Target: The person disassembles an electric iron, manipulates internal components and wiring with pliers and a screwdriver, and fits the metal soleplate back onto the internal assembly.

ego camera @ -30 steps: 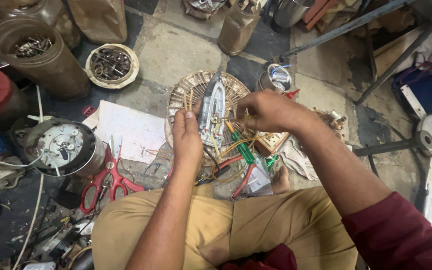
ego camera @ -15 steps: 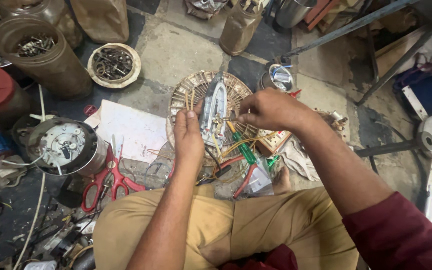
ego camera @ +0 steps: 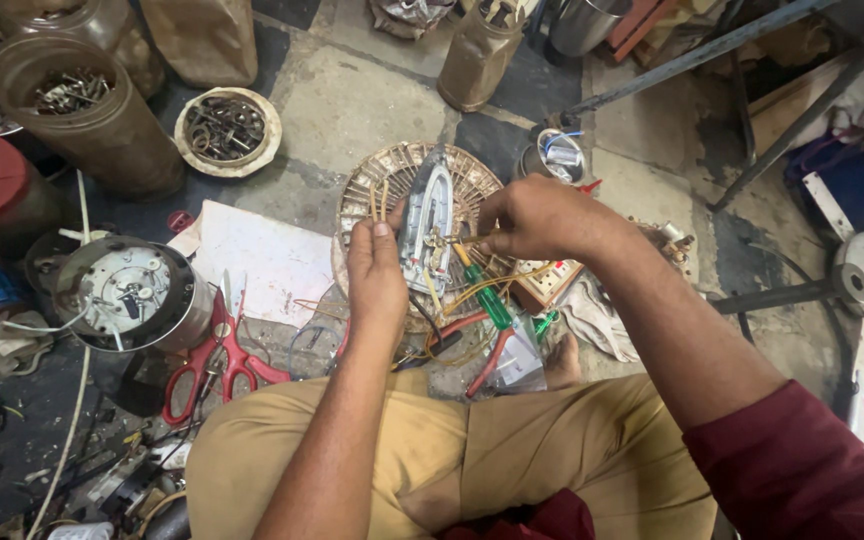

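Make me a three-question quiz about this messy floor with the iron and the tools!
1. Where are the scissors?
A) left of the left hand
B) on the iron
C) inside a jar

2. What colour are the scissor handles?
A) blue
B) red
C) yellow

3. What is the iron doing?
A) standing upright
B) lying on a round wire grille
C) hanging from a hook

Answers: 1 A, they lie on the floor beside the white sheet, left of the left hand. 2 B, both loops are red. 3 B, it rests on the grille, with the right hand at its side.
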